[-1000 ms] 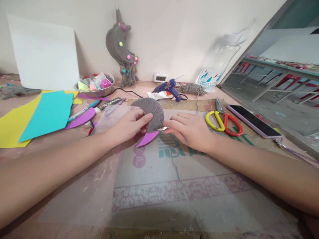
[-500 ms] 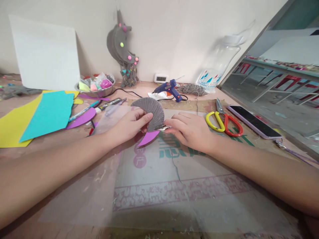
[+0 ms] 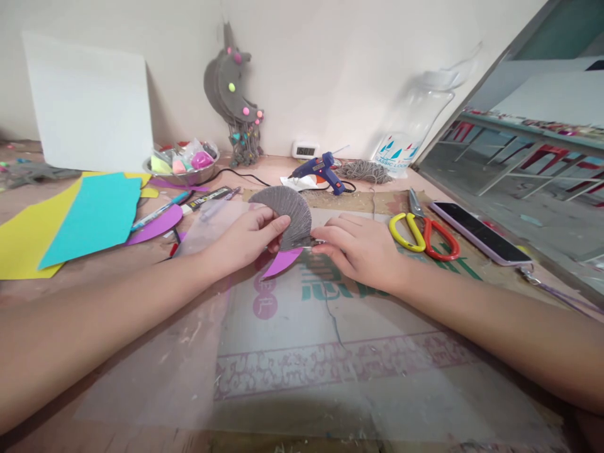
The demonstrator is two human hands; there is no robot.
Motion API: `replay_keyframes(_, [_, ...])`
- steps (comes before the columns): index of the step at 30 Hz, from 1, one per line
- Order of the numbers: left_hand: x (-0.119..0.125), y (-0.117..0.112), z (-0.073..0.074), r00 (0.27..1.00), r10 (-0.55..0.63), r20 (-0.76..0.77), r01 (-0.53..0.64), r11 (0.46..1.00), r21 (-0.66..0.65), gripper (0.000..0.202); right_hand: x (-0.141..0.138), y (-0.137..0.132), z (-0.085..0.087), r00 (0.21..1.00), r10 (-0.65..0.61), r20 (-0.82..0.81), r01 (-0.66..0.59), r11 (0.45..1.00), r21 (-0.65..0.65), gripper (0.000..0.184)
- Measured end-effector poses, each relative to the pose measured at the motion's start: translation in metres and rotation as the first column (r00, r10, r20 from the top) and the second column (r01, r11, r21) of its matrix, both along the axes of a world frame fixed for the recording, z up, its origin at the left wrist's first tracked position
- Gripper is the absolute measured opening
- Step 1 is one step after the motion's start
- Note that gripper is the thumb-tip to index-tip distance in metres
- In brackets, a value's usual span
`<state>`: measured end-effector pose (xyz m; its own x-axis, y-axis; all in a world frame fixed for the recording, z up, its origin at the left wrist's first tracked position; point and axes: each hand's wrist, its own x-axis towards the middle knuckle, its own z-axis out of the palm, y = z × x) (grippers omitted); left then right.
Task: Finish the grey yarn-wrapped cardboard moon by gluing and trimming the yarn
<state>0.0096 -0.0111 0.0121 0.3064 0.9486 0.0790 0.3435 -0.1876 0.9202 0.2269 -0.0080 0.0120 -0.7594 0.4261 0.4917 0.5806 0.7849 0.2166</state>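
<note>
In the head view, my left hand grips a grey yarn-covered crescent moon, with the thumb lying on its face. My right hand is closed at the crescent's lower right end, thumb and forefinger pinching a slim, shiny silvery thing. Its kind is too small to make out. Below the crescent a pointed piece of purple paper shows; whether it is fixed to the crescent I cannot tell. Both hands are just above a translucent sheet over printed cardboard.
Beyond my hands lie a blue glue gun and grey yarn. Scissors and a phone are on the right. Coloured paper and a metal bowl are left. A decorated moon hangs behind, near a bottle.
The shiny thing at my right fingertips shows less and looks slightly turned at the crescent's edge. My left hand keeps its grip; the whole view has shifted very slightly.
</note>
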Motion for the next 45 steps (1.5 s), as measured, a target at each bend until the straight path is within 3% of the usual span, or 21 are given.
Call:
replay_keyframes(29, [0.0004, -0.001, 0.0006, 1.0, -0.02, 0.018, 0.021, 0.998, -0.053, 0.033, -0.0025, 0.0018, -0.0003, 0.997, 0.039, 0.062, -0.04, 0.999, 0.007, 0.032])
replay_keyframes(45, [0.0009, 0.0007, 0.0021, 0.998, 0.015, -0.062, -0.014, 1.0, 0.01, 0.034, -0.0029, -0.0005, 0.0011, 1.0, -0.004, 0.008, 0.004, 1.0, 0.006, 0.029])
